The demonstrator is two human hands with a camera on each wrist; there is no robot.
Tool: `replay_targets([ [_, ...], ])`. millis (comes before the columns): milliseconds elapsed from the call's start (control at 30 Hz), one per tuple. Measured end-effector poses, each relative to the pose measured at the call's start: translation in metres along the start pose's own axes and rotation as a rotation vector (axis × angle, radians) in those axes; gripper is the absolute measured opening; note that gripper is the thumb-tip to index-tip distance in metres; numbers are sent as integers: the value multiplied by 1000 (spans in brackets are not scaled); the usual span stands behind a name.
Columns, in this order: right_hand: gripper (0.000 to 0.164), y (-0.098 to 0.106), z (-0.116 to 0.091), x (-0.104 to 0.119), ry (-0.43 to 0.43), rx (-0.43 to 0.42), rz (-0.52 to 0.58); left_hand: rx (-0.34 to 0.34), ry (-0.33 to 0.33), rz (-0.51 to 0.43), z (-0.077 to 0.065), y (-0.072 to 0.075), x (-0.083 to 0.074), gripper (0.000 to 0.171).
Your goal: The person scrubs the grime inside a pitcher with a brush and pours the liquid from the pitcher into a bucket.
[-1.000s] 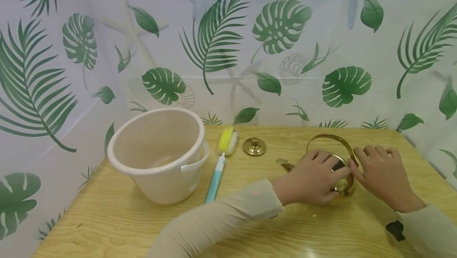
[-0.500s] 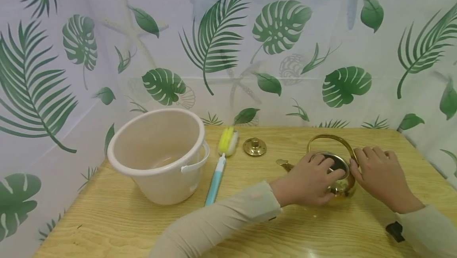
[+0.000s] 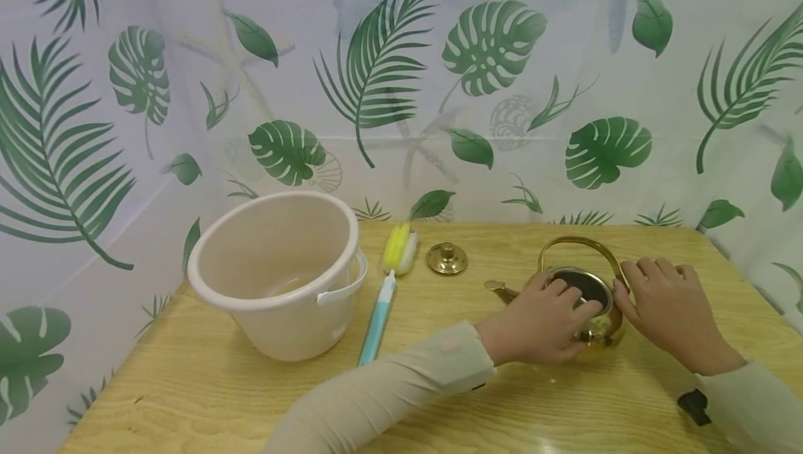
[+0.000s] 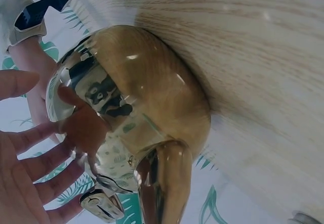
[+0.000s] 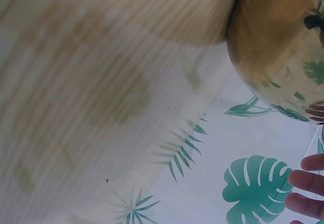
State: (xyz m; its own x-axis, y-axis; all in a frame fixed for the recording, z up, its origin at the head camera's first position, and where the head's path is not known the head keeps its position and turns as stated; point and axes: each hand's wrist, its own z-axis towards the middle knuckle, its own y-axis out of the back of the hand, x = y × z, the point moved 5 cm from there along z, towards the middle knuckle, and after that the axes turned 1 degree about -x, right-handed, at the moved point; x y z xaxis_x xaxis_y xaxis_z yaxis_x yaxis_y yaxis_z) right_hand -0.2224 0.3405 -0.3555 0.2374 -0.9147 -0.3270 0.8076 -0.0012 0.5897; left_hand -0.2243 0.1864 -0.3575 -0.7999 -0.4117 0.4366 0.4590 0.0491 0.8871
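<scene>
A shiny gold-coloured kettle [image 3: 607, 351] stands lidless at the right of the table, its spout [image 3: 502, 291] turned left. My left hand [image 3: 539, 318] lies over the kettle's near left side, fingers reaching to the rim of its dark opening [image 3: 580, 281]. In the left wrist view those fingers look fairly straight, with the thumb apart from them. On the other side, my right hand [image 3: 671, 311] holds the right part of the arched handle [image 3: 583, 239] between thumb and fingers. The knobbed gold lid [image 3: 447, 259] rests on the table left of the kettle.
A big cream bucket [image 3: 339, 328] stands at the left, its handle hanging on the right side. Between bucket and lid lies a brush [image 3: 379, 318] with a blue grip and yellow-and-white sponge head. A leaf-printed sheet [image 3: 401, 91] backs the wooden table [image 3: 207, 398].
My left hand's fingers have drawn back a little from over the kettle's opening, so more of the dark inside shows. The right hand keeps its hold on the handle; the kettle stays in place.
</scene>
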Motion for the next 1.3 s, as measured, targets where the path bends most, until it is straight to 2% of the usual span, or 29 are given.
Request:
replay_targets([
  [233,56,1,1,1,18,0,-5,34,-28,23,2,-2,-4,53],
  [467,56,1,1,0,17,6,1,18,-31,21,5,-2,-8,53],
  [700,58,0,0,-1,9,16,5,-8,3,45,8,0,-11,50],
  [900,58,-1,-1,0,10,17,7,13,49,20,10,-1,-12,40],
  [1133,58,-1,0,-1,10,12,0,-39,81,14,13,-2,-12,32],
  [1300,62,-1,0,-1,-1,25,4,-48,97,11,16,-4,-13,31],
])
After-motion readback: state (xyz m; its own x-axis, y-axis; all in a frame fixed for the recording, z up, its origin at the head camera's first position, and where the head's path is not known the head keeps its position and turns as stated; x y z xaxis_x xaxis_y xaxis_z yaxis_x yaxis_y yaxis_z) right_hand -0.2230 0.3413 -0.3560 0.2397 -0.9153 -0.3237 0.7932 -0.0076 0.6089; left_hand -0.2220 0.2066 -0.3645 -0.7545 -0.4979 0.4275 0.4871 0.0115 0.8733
